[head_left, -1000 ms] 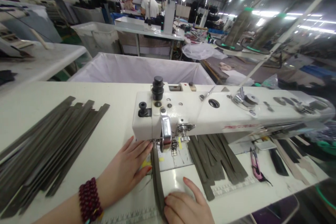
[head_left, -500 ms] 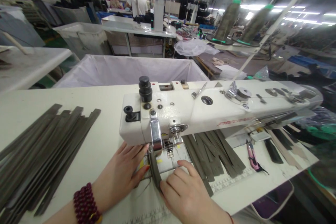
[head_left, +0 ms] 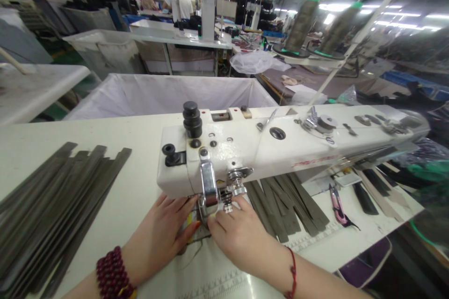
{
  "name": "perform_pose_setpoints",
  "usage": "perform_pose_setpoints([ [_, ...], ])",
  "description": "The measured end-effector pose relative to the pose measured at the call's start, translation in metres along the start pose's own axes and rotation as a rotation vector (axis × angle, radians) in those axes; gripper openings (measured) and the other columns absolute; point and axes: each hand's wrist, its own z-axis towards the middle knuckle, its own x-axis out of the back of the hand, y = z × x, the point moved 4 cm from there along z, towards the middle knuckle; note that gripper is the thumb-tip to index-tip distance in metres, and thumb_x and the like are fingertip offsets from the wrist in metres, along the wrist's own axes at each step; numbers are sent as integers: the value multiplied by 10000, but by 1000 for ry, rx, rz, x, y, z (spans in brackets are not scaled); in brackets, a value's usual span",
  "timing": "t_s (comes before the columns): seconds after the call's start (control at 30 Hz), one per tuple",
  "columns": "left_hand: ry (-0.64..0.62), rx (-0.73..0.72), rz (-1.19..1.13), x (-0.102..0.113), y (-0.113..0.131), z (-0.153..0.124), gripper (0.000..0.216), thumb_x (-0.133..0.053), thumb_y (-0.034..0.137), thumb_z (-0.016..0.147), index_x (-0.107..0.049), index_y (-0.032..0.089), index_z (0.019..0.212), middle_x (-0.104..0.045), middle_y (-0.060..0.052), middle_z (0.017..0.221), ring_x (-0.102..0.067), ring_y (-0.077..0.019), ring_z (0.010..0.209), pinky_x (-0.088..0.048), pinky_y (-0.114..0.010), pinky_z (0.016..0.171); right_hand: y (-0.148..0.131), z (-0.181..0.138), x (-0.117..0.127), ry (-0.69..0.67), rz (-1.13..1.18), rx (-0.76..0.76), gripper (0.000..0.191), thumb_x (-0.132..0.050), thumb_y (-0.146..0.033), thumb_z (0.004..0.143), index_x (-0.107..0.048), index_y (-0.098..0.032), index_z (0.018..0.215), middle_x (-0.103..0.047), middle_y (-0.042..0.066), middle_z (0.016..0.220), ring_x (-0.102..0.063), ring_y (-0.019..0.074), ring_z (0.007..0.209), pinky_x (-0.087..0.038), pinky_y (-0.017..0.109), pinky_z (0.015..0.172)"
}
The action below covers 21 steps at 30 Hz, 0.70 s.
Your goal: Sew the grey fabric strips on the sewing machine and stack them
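Observation:
A white sewing machine point(head_left: 266, 149) stands across the white table point(head_left: 140, 168). My left hand point(head_left: 163, 236), with a dark red bead bracelet at the wrist, lies flat with fingers stretched toward the needle area. My right hand point(head_left: 236, 233) has moved up under the machine head, its fingers curled and pressed down right beside the presser foot point(head_left: 210, 205). The grey-green strip being fed there is almost wholly hidden under both hands. A thin dark thread trails on the table near my left fingers.
A big pile of grey-green strips point(head_left: 52, 210) lies at the left; a smaller pile point(head_left: 287, 205) sits right of the needle. Pink thread snips point(head_left: 336, 205) and dark pieces lie further right. A white-lined bin point(head_left: 168, 93) stands behind the table. People work at far benches.
My right hand slid forward along the strip from the table's near edge up to the presser foot, and the visible strip length shrank to nothing. My left hand stayed put.

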Motion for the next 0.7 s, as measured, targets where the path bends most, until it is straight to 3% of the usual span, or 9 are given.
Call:
perform_pose_setpoints([
  [0.1,19,-11,-5,1,0,0,273,-495,345,965,-565,204,1188,-639,-95,1233,-549,-302,1188,-423,-495,1037,3,6,-8,-17,-50,23,144,-546,-87,854,-556,-169,735,-586,17,686,-519,191,695,-383,394,773],
  [0.2,45,-11,-5,0,-1,0,332,-519,353,954,-539,221,1257,-638,-88,1243,-551,-304,1186,-430,-495,1033,6,11,-16,-24,-121,51,108,-538,-64,826,-588,-160,814,-617,36,699,-563,214,699,-395,406,741],
  [0.37,49,-24,3,1,-1,1,446,-541,341,940,-483,226,1367,-602,-96,1318,-522,-301,1240,-411,-495,1071,8,17,-22,27,-269,58,163,-516,-15,777,-591,-137,855,-609,41,637,-540,191,563,-406,388,672],
  [0.57,35,-14,19,1,2,3,429,-518,351,953,-501,222,1362,-621,-83,1303,-536,-280,1231,-410,-483,1081,6,21,-23,22,-277,46,163,-564,-6,763,-588,-133,862,-638,58,661,-559,198,592,-425,390,691],
  [0.7,35,-7,78,-1,3,-1,417,-500,363,957,-542,171,1325,-649,-108,1269,-553,-310,1210,-403,-536,1074,5,7,-10,2,-196,3,122,-578,-46,794,-573,-164,767,-604,20,634,-540,186,580,-410,380,708],
])
